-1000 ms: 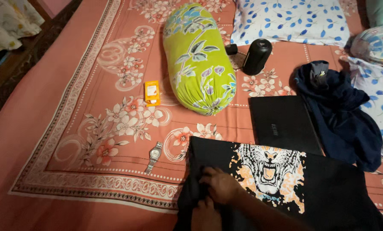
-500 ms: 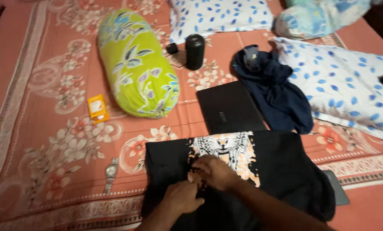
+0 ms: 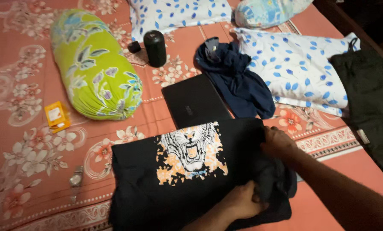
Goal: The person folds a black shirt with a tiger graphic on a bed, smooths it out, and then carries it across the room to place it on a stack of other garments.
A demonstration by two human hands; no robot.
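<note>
A: Black T-shirt (image 3: 178, 171) with a tiger print lies flat on the bed (image 3: 11, 128), print up. Both hands on its right side. Left hand (image 3: 242, 201) clenched on a bunch of the dark cloth at the lower right edge. Right hand (image 3: 279, 143) curled over the upper right edge, fingers on the fabric; how firm that grip is I cannot tell.

B: Step in hand?

A: Looks like folding the right side in. A next move would call for lifting both held edges together and keeping the fold line straight.

B: Surroundings?

A: Closed black laptop (image 3: 193, 100) touching or slightly under the shirt's top edge. Navy garment (image 3: 238, 81) just beside it, white pillow with blue leaves (image 3: 302, 68) to the right. Green bolster (image 3: 93, 68), black cylinder (image 3: 155, 48), orange box (image 3: 56, 115) and wristwatch (image 3: 76, 182) lie left, well apart. Only the laptop crowds the shirt.
</note>
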